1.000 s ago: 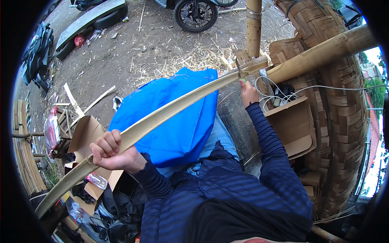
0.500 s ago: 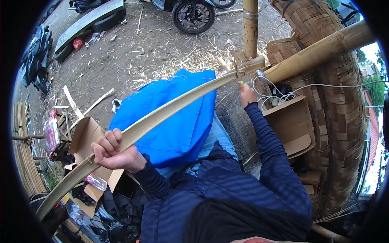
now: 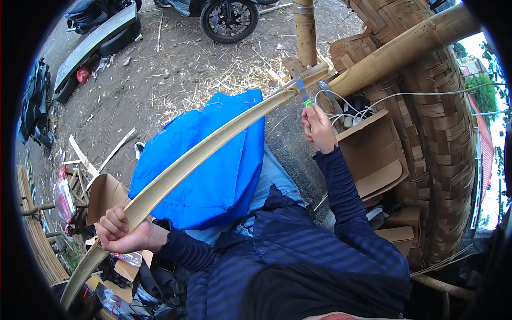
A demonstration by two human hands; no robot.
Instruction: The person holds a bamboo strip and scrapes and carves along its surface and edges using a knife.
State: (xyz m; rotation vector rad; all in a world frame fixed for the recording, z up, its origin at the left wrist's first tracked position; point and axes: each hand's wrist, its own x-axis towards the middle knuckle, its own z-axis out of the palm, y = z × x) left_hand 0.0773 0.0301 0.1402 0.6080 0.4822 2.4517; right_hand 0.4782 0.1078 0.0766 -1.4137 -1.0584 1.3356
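Split-bamboo strip (image 3: 194,155) is slanting over blue cloth (image 3: 213,189) on lap, lying farther back leftward than a second ago. Left hand (image 3: 124,230) is clenching strip's near part, fingers curled around. Right hand (image 3: 320,128) is grasping green-handled knife (image 3: 303,93), blade's flat now showing near strip's far end. Bamboo post (image 3: 305,37) is standing beyond.

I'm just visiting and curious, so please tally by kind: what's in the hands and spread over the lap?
Long, pale, curved bamboo strip: 1
Green-handled knife with narrow blade: 1
Bright blue, smooth, creased sheet: 1
Total: 3
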